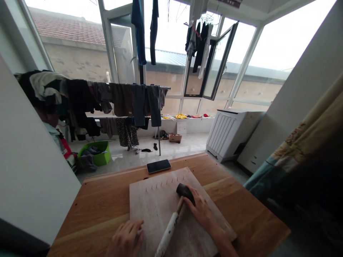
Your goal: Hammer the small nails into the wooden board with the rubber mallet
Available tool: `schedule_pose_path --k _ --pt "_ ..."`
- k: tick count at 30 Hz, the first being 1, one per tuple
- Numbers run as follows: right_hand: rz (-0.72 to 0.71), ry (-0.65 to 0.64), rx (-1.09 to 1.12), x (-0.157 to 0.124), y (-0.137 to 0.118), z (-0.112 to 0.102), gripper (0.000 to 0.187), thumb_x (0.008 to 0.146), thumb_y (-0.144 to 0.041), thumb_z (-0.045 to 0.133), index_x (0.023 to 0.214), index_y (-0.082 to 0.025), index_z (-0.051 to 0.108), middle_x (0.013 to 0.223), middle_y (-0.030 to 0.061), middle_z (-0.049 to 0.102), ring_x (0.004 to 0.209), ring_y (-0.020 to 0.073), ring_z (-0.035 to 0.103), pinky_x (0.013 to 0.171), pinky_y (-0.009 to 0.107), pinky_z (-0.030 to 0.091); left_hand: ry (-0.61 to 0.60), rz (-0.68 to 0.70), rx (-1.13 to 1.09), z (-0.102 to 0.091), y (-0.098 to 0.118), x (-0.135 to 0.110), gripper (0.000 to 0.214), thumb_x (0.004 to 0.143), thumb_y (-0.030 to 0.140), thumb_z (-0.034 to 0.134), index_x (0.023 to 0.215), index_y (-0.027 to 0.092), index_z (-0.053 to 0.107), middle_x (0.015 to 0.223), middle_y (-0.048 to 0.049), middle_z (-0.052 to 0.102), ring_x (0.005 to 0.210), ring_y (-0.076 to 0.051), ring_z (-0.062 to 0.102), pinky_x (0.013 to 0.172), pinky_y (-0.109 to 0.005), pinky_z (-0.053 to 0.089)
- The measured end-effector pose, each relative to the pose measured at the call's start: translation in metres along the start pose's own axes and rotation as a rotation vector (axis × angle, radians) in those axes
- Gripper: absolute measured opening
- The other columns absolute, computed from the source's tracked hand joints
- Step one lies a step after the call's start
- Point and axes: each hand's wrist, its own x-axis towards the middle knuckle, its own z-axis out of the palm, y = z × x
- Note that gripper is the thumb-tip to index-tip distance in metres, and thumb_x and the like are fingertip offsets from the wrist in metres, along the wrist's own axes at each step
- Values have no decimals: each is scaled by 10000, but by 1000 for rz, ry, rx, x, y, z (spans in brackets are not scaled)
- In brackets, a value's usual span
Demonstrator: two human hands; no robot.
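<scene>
A pale wooden board (pixel 158 203) lies on a brown wooden table (pixel 102 203), with a row of several small nails (pixel 160 185) standing near its far edge. A mallet (pixel 175 210) with a black head and a light handle lies across the board. My right hand (pixel 199 208) rests by the mallet's head, fingers curled around the neck of the handle. My left hand (pixel 127 237) sits at the board's near left edge, its fingers bent and pinched on something small that I cannot make out.
A dark phone (pixel 158 166) lies at the table's far edge. Beyond stand a laundry rack with hanging clothes (pixel 125 101), a green basket (pixel 98 151), a white cabinet (pixel 230 132) and open windows. A patterned curtain (pixel 308 150) hangs at the right.
</scene>
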Motion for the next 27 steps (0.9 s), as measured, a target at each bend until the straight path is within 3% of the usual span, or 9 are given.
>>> schedule_pose_path --k 4,7,11,14,19,23,27 --pt "-5 15 46 9 24 -14 480 944 -452 511 1363 -226 575 1339 107 648 1264 282 594 1104 437 450 8 -91 -101 -14 4 60 227 997 265 473 1063 242 689 942 -37 749 846 -193 715 778 -293 565" --pt "32 39 31 17 44 -34 489 903 -461 562 1315 -201 607 1292 125 666 1234 302 608 1080 463 463 -26 -169 -196 -20 -6 103 272 1011 323 454 1156 235 666 1041 -65 735 920 -205 694 871 -339 540" --pt "-26 66 -22 34 39 -53 340 877 -448 613 1129 -230 683 1208 99 665 1156 280 638 1031 422 492 -91 -340 -346 -5 -33 141 330 978 411 484 1177 203 644 1081 -91 720 952 -226 679 898 -368 524" --pt "-58 91 -65 54 12 -56 273 924 -409 558 1114 -249 671 1188 87 642 1133 261 635 1006 402 493 -180 -433 -434 17 -48 150 347 952 435 484 1109 184 665 1052 -102 728 934 -226 685 872 -346 521" --pt "-102 -152 -174 97 -23 -42 225 916 -270 531 1110 -230 638 1167 83 624 1106 238 613 1011 389 451 -263 -488 -465 40 -49 149 399 909 441 509 1160 170 661 1082 -102 730 904 -217 691 843 -328 522" --pt "-99 -308 -175 125 -24 -24 180 807 -122 566 962 -175 641 1022 74 668 886 187 653 854 312 492 -243 -504 -519 44 -45 148 375 900 404 494 1126 150 653 1081 -109 716 849 -198 688 788 -310 535" --pt "-117 -387 -177 134 -19 -17 223 724 -57 556 894 -171 645 830 36 685 808 187 644 753 277 476 -346 -587 -644 40 -43 149 428 900 435 486 1177 137 620 910 -66 717 687 -175 680 609 -267 517"
